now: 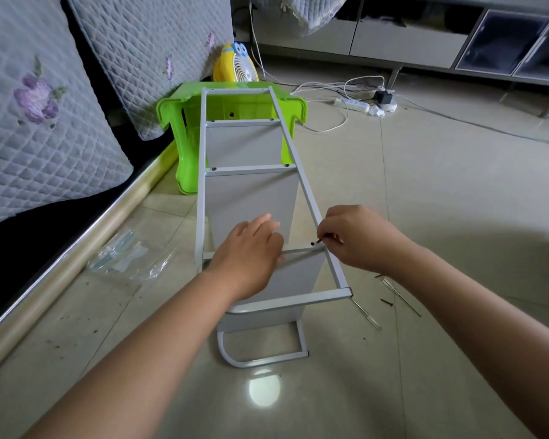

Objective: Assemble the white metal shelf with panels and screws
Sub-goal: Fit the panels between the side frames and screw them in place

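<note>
No readable writing is showing anywhere in the head view. The white metal shelf frame with flat grey-white panels (pixel 251 188) is lying on its side on the glossy beige tiled floor (pixel 457 185), its far end resting against a bright green plastic stool (pixel 184 128). The left hand (pixel 251 248) is resting on a lower panel edge with its fingers extended. The right hand (pixel 358 239) is pinching a small black screw (pixel 322 239) just beside a hole in the right rail. A yellow cartoon desk fan (pixel 235 63) is sitting behind the stool; a clear plastic hardware bag (pixel 124 255) is lying left, loose dark screws and thin metal tools (pixel 393 296) right.
</note>
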Tool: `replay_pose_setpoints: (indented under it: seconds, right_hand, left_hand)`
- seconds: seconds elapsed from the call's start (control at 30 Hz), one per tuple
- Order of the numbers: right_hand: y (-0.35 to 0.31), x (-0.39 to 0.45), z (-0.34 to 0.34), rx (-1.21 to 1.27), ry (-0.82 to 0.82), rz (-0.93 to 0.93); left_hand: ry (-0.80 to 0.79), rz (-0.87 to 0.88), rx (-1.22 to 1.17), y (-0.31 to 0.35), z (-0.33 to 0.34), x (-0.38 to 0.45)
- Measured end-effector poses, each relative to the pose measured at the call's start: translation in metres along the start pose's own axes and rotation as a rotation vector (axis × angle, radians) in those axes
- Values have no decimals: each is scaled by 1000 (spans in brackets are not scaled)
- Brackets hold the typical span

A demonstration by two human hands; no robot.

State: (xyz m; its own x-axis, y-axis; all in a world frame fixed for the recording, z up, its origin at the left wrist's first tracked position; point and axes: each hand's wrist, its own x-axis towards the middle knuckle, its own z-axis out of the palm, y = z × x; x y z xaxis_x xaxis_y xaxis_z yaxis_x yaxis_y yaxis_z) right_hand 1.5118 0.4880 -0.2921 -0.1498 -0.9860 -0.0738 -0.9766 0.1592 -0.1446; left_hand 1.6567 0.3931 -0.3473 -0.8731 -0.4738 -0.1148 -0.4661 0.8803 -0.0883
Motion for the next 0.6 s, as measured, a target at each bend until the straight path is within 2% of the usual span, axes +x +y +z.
replay_pose_setpoints:
  seconds: [0.33, 0.6]
  right_hand:
    - [-9, 10, -1, -159, -100, -34]
    - [-19, 16, -1, -265, -179, 20]
  left_hand:
    - [5, 10, -36, -3, -1, -3]
    - [-25, 3, -11, -4, -2, -4]
